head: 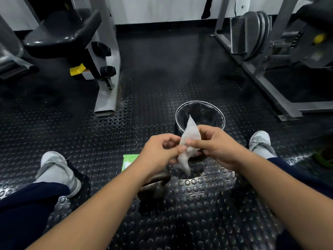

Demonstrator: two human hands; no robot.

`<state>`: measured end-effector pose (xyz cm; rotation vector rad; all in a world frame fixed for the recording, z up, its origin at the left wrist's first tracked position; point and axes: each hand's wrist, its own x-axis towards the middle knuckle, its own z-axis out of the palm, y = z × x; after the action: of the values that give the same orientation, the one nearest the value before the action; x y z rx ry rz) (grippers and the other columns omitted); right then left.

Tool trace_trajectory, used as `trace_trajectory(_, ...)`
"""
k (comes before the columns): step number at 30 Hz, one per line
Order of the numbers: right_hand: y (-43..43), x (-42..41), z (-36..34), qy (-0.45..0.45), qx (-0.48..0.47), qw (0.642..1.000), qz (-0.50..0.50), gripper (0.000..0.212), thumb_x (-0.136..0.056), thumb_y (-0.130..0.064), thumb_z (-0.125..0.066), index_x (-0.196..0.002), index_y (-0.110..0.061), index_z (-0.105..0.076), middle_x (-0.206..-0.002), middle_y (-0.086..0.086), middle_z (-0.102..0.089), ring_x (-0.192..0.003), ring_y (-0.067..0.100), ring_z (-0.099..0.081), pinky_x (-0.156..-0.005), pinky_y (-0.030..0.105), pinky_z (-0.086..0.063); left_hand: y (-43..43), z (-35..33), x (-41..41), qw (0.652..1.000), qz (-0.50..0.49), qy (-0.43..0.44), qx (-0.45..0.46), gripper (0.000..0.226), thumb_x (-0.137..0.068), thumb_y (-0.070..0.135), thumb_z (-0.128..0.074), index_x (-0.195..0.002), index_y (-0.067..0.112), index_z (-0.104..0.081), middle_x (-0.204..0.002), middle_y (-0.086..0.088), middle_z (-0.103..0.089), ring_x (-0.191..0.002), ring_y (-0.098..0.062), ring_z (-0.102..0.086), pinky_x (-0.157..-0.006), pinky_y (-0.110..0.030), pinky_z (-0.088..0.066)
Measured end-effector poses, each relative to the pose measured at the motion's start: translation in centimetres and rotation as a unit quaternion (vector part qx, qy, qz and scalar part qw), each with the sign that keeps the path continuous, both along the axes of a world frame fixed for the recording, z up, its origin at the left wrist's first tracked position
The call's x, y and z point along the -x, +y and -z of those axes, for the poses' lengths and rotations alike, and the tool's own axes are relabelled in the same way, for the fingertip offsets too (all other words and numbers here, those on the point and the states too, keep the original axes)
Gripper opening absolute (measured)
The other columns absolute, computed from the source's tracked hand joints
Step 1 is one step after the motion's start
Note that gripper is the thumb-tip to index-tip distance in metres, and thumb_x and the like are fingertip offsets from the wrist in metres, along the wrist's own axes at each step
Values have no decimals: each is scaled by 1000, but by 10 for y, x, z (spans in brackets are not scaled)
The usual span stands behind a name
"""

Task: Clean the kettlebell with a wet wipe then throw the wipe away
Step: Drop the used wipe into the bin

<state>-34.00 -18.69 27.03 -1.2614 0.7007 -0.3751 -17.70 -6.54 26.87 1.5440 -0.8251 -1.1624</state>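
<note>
A white wet wipe (190, 137) is held upright in the air between both hands. My left hand (158, 153) pinches its left edge, and my right hand (219, 146) pinches it from the right. A dark kettlebell (153, 186) stands on the studded black floor below my left forearm, which partly hides it. A green wipe packet (128, 162) lies on the floor to the left of my left hand, partly covered by it. A round bin (200, 114) with a black liner stands on the floor just beyond the hands.
My two feet in white sneakers (55, 170) (261, 141) rest on the floor at either side. A grey gym machine with a black seat (106, 60) stands at the left. A rack with weight plates (252, 37) stands at the right.
</note>
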Motion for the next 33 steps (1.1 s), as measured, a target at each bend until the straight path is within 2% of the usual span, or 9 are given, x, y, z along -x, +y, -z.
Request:
trace_trajectory(4,-21,9,-8,8,10,999,31,26,-92,-1,-73,-111,-13,-61,-103,12,-74,-87,21,-74,-61,29,-59,-38,-5,12,995,-71,57,38,12,-93,-2,-72,-104,2,-75,-94,-11,-77,-91,-28,-77,-77,-37,-66)
trace_trajectory(7,-39,13,-7,10,-8,999,42,21,-97,0,-66,-111,-16,-63,-105,11,-75,-81,20,-75,-63,32,-61,-69,-3,18,991,-107,66,51,13,-93,-6,-70,-104,0,-74,-104,-19,-75,-98,-31,-76,-83,-38,-65)
trace_trajectory(11,-66,23,-9,-39,-129,991,21,32,-100,-16,-59,-131,-7,-63,-126,17,-72,-106,42,-72,-93,54,-61,-104,5,16,990,-118,-44,60,24,-89,-5,-69,-92,14,-82,-94,-3,-80,-95,-24,-77,-92,-46,-62)
trace_trajectory(13,-80,23,-6,-54,-151,986,49,43,-97,-21,-64,-135,-2,-63,-131,20,-70,-110,43,-72,-100,52,-59,-115,7,13,990,-99,-79,60,31,-85,-6,-65,-90,18,-84,-99,5,-81,-98,-15,-76,-95,-43,-61)
trace_trajectory(16,-93,15,2,-45,-94,986,128,23,-94,-8,-72,-115,1,-67,-114,19,-75,-94,27,-76,-92,38,-63,-126,9,11,991,-65,-103,50,31,-84,1,-63,-88,23,-85,-109,12,-78,-104,-6,-73,-99,-34,-58)
trace_trajectory(20,-105,2,10,-31,-47,985,160,28,-86,7,-75,-111,-2,-66,-106,13,-76,-90,22,-77,-78,29,-65,-137,10,10,997,-70,8,26,4,-91,18,-78,-93,19,-80,-93,0,-79,-88,-16,-76,-73,-30,-64)
trace_trajectory(26,-120,-19,21,-6,22,983,181,30,-83,9,-80,-107,-2,-67,-92,11,-76,-74,18,-76,-62,25,-60,-166,22,13,990,-131,52,13,12,-88,1,-80,-97,6,-74,-88,-5,-76,-77,-18,-75,-65,-26,-62)
trace_trajectory(30,-148,-26,45,169,231,941,183,20,-78,0,-85,-90,-12,-75,-90,7,-76,-80,15,-67,-75,32,-59,-183,36,6,987,-151,44,-26,20,-88,3,-78,-103,15,-70,-106,-8,-75,-93,-23,-77,-74,-36,-66)
trace_trajectory(33,-162,-31,55,284,337,885,151,14,-83,-9,-78,-90,-21,-76,-90,-4,-70,-83,11,-62,-64,18,-46,-188,49,-6,983,-146,-94,-56,21,-86,23,-81,-100,31,-68,-108,6,-67,-100,-17,-69,-82,-42,-64)
